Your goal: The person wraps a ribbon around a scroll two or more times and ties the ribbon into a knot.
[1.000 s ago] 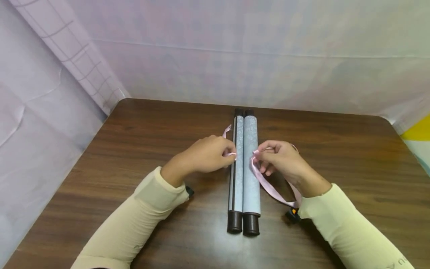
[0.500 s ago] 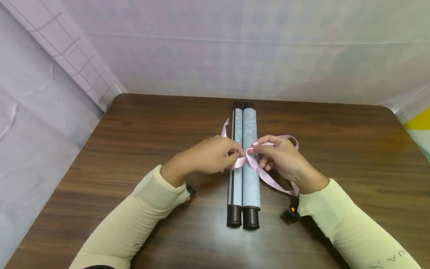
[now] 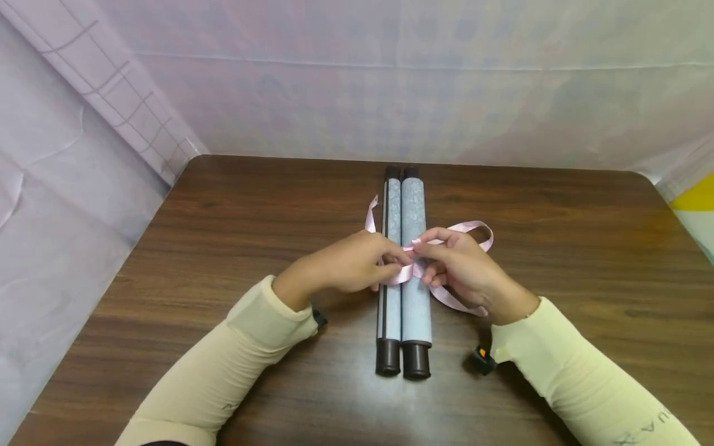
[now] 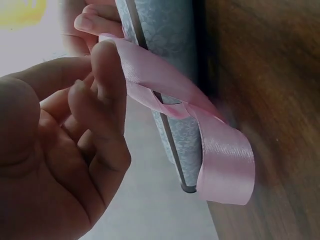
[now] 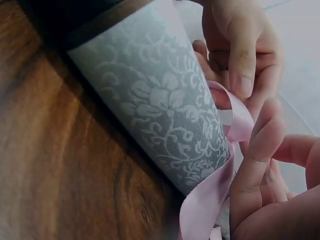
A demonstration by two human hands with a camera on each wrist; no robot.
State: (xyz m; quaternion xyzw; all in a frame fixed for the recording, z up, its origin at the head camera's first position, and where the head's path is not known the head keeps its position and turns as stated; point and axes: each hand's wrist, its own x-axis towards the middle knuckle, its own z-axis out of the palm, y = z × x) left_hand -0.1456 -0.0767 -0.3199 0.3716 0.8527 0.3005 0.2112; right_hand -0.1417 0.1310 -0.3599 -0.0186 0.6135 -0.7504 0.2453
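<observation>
A scroll (image 3: 416,310), rolled from both ends into two pale blue-grey rolls with dark end knobs, lies lengthwise before me. Its floral pattern shows in the right wrist view. Over its middle, my left hand (image 3: 354,260) pinches a pink satin ribbon (image 4: 227,160) between thumb and fingers. My right hand (image 3: 465,266) also pinches the ribbon, just to the right, and the two hands' fingertips nearly meet. One ribbon tail stands up left of the scroll, while a loop spreads to the right. Fingers hide where the ribbon strands cross.
The brown wooden table (image 3: 251,210) extends on both sides of the scroll. A pale cloth backdrop (image 3: 357,93) hangs behind its far edge. Small dark wrist devices sit under both cuffs.
My left hand has moved right across the scroll, drawing its ribbon strand over to the right hand. The right hand has shifted slightly left. The head view has tilted a little.
</observation>
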